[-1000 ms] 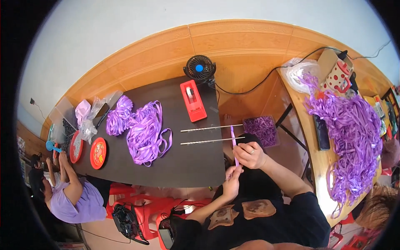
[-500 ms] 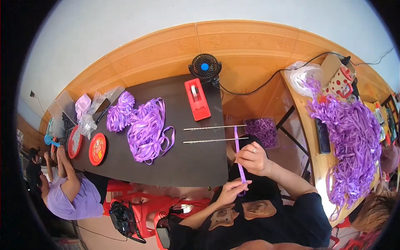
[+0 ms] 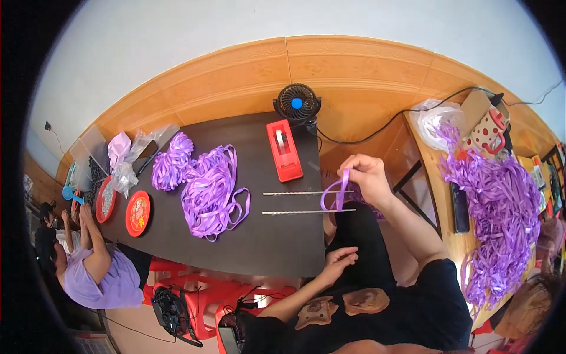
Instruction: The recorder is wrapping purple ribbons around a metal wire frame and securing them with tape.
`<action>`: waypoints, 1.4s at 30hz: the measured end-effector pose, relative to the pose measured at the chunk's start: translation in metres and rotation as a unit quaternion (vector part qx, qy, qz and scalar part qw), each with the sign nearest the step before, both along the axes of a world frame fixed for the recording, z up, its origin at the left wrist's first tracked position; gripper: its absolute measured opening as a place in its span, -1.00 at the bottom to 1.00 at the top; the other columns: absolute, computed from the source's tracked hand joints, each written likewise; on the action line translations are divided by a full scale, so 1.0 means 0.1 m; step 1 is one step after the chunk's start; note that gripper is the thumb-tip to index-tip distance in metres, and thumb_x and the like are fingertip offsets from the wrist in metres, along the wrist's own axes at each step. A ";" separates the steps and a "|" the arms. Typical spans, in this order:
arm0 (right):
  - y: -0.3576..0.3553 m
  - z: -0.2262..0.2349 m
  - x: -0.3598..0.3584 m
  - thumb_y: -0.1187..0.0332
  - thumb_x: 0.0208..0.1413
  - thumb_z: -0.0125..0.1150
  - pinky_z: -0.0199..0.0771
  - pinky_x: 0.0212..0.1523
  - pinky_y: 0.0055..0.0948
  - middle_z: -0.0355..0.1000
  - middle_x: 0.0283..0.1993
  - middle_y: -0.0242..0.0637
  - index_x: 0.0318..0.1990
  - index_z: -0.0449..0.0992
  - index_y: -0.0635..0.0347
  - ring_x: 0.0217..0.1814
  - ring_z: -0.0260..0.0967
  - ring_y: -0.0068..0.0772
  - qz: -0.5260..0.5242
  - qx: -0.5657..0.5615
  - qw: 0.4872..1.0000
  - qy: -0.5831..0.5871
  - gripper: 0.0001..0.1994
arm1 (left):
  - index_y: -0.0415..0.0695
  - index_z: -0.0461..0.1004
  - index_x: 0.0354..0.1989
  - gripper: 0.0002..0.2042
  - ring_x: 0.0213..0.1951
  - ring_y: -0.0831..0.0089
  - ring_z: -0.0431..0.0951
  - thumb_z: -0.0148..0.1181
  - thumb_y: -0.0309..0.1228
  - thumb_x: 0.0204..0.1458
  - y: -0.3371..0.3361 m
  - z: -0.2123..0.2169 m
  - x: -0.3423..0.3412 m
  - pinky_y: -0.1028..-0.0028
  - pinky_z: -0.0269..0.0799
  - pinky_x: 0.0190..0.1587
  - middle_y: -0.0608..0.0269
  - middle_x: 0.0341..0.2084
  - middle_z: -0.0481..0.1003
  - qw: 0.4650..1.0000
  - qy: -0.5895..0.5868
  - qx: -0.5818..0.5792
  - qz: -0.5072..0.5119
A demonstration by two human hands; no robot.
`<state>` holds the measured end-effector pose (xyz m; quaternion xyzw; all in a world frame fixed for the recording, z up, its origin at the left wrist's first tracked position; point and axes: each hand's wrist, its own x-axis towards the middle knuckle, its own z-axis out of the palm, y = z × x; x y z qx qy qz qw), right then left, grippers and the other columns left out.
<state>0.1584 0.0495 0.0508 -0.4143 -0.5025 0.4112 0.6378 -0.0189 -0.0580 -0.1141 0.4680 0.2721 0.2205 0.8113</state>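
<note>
Two thin metal rods (image 3: 295, 212) lie parallel on the dark table and stick out past its right edge. A purple ribbon (image 3: 343, 183) loops around their free ends. Above the rods, my right hand (image 3: 367, 177) is closed in a pinch on the ribbon's upper part. My left hand (image 3: 341, 263) hovers over my lap by the table's near right corner, fingers stretched out and holding nothing that I can see. Left of the rods lies a loose heap of purple ribbon (image 3: 209, 192), touching a tighter purple ribbon bundle (image 3: 172, 162).
A red tape dispenser (image 3: 284, 151) and a small black fan (image 3: 297, 102) stand at the table's (image 3: 283, 248) far right. Red dishes (image 3: 138, 213) sit leftward, near a co-worker in purple (image 3: 106, 277). On the wooden side table, a big ribbon pile (image 3: 495, 206) lies beside a phone (image 3: 460, 207).
My right hand has lifted up and away, bending the ribbon back over the rods into a loop. The left hand has let go of the ribbon's lower end. The view has shifted slightly.
</note>
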 end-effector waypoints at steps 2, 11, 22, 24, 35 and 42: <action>0.21 -0.19 0.05 0.65 -0.08 0.17 0.40 -0.36 -0.55 0.46 -0.46 -0.27 -0.51 0.47 0.32 -0.41 0.40 -0.53 0.000 -0.034 0.997 0.072 -0.94 | -0.27 0.42 -0.01 -0.71 -0.31 0.58 0.46 0.07 -0.40 0.13 0.06 -0.02 0.13 0.60 0.36 -0.21 0.27 -0.30 0.52 0.999 -0.001 -0.001 0.046; 0.58 -0.85 0.16 0.58 -0.13 0.30 0.32 -0.55 -0.64 0.47 -0.55 -0.32 -0.59 0.46 0.20 -0.58 0.36 -0.60 0.001 -0.216 0.955 0.204 -0.86 | -0.24 0.45 -0.05 -0.72 -0.33 0.59 0.44 0.05 -0.34 0.14 0.53 0.17 0.52 0.59 0.32 -0.25 0.28 -0.33 0.52 0.978 -0.005 0.018 0.210; 0.30 -1.58 0.04 0.64 -0.10 0.20 0.45 -0.46 -0.44 0.45 -0.51 -0.23 -0.54 0.43 0.23 -0.51 0.41 -0.39 -0.004 -0.312 0.898 0.309 -0.89 | -0.16 0.28 0.13 -0.65 -0.53 0.75 0.28 -0.02 -0.38 0.19 0.86 0.12 0.88 0.70 0.17 -0.49 0.38 -0.23 0.46 0.879 -0.062 0.166 0.443; 0.17 -1.73 0.03 0.61 -0.05 0.14 0.46 -0.44 -0.44 0.44 -0.48 -0.21 -0.49 0.43 0.23 -0.48 0.43 -0.40 0.015 -0.323 0.889 0.323 -0.92 | -0.21 0.26 0.13 -0.65 -0.33 0.59 0.43 -0.04 -0.38 0.20 0.82 0.18 0.87 0.60 0.34 -0.26 0.26 -0.16 0.46 0.887 -0.071 0.132 0.436; -0.84 -2.05 -0.45 0.51 -0.01 0.01 0.22 -0.66 -0.46 0.34 -0.58 -0.36 -0.54 0.44 0.13 -0.64 0.25 -0.44 -0.092 -0.403 0.801 0.432 -0.87 | -0.17 0.50 -0.21 -0.85 -0.31 0.53 0.48 0.05 -0.44 0.12 0.73 0.19 0.72 0.53 0.37 -0.21 0.24 -0.36 0.52 0.921 -0.088 0.067 0.375; -1.27 -1.77 -0.58 0.31 0.14 0.04 0.21 -0.54 -0.57 0.40 -0.42 -0.31 -0.25 0.41 0.13 -0.50 0.30 -0.47 -0.086 -0.470 0.770 0.423 -0.88 | -0.28 0.47 -0.14 -0.78 -0.24 0.42 0.52 0.06 -0.43 0.11 0.78 0.23 0.64 0.46 0.34 -0.05 0.12 -0.32 0.54 0.936 -0.092 0.016 0.338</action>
